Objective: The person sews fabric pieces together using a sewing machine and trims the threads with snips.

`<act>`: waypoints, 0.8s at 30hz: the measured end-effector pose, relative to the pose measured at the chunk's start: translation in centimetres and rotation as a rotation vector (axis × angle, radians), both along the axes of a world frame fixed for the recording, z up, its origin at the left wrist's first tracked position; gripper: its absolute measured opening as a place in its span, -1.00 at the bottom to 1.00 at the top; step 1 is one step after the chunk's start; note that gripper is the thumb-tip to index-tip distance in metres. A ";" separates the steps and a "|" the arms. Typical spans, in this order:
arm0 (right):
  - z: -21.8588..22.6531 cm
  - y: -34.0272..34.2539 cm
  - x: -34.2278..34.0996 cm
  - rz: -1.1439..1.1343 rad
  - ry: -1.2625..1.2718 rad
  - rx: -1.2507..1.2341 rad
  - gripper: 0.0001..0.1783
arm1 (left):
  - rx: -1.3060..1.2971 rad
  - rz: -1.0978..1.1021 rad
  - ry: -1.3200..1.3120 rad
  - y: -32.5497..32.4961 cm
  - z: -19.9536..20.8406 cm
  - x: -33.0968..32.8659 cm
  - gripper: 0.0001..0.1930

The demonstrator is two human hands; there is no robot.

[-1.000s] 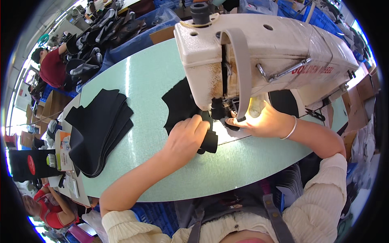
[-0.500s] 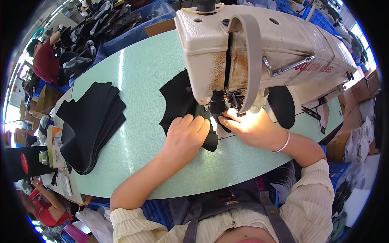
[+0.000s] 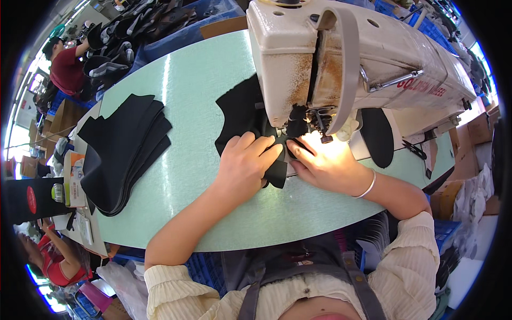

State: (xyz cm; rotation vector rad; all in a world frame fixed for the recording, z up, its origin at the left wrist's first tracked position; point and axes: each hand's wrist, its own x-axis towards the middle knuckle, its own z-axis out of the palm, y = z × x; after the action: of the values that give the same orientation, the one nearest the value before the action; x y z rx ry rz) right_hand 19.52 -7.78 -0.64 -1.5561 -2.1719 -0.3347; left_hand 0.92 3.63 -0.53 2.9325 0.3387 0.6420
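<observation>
Under the head of a white, rust-stained sewing machine [image 3: 285, 61] lies a black cut piece of shoe material [image 3: 239, 106], its near end folded up. My left hand [image 3: 245, 162] grips this folded part left of the needle area, fingers bent over it. Close by on the right, my right hand [image 3: 333, 166] pinches the edge of the same piece, thumb and fingertips together under the machine's lamp light. The needle and the exact stitching spot are hidden by the machine head and my fingers.
A stack of black cut pieces [image 3: 125, 154] lies on the green table [image 3: 197, 224] to the left. Right of the needle area sits a black oval piece [image 3: 377, 137], with small scissors [image 3: 415, 150] beyond. Two people work at the left. A blue bin [image 3: 184, 34] stands behind.
The view has shifted slightly. My left hand's fingers have loosened from a tight fist and reach nearer the needle area; the folded black material between my hands has shifted a little.
</observation>
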 end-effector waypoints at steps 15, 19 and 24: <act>4.3 -2.3 1.9 -0.144 -0.310 -0.061 -0.69 | 0.144 -0.032 0.057 0.1 1.6 -0.6 -0.44; 4.9 -1.8 3.9 0.010 -0.477 -0.080 -0.82 | 0.152 -0.071 0.147 -0.6 2.4 -1.0 -0.51; 4.1 -0.9 3.3 0.203 -0.467 -0.179 -0.80 | 0.221 -0.086 0.106 -1.3 2.0 -0.2 -0.60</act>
State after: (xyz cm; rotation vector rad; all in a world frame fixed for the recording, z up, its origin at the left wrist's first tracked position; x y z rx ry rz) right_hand 22.83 -8.65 3.45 -1.4357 -2.7615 -0.4882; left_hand 0.77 2.31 1.42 3.1787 0.1596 0.5456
